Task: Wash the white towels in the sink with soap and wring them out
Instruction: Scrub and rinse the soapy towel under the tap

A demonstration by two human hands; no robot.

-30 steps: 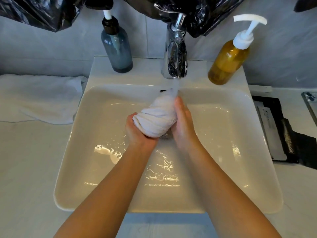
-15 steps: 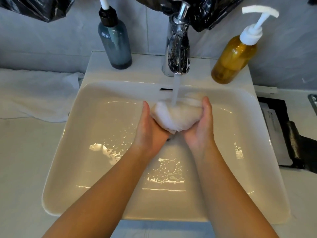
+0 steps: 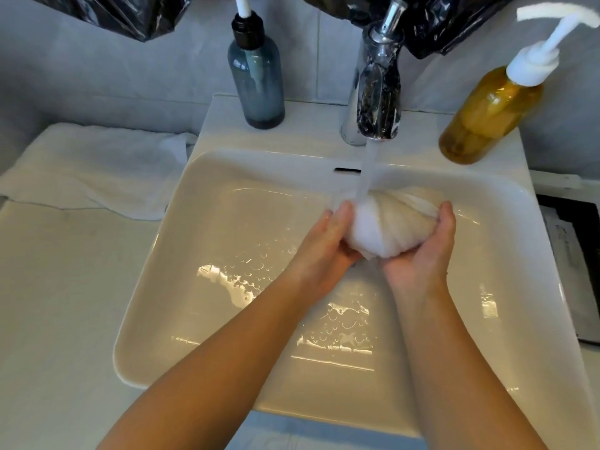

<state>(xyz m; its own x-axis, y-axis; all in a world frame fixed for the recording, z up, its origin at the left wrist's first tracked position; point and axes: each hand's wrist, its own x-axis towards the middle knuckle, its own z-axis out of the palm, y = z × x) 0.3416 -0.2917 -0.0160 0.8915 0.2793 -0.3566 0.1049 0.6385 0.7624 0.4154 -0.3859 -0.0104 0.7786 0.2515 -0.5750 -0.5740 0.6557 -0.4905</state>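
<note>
Head view: sink [image 3: 201,241] in pale counter [image 3: 58,303], grey wall [image 3: 97,76]; left hand [image 3: 324,248], right hand [image 3: 422,254] fingers [image 3: 446,216] curled round towel [image 3: 386,232].

Most fingers [image 3: 344,212] lie hidden, seemingly curled, beneath the bunched towel [image 3: 386,230].

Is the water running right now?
Yes, it is on. A stream of water falls from the tap onto the bunched towel held over the sink.

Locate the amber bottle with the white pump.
The amber bottle stands upper right in the head view, on the white sink's back ledge, right of the chrome tap.
</note>
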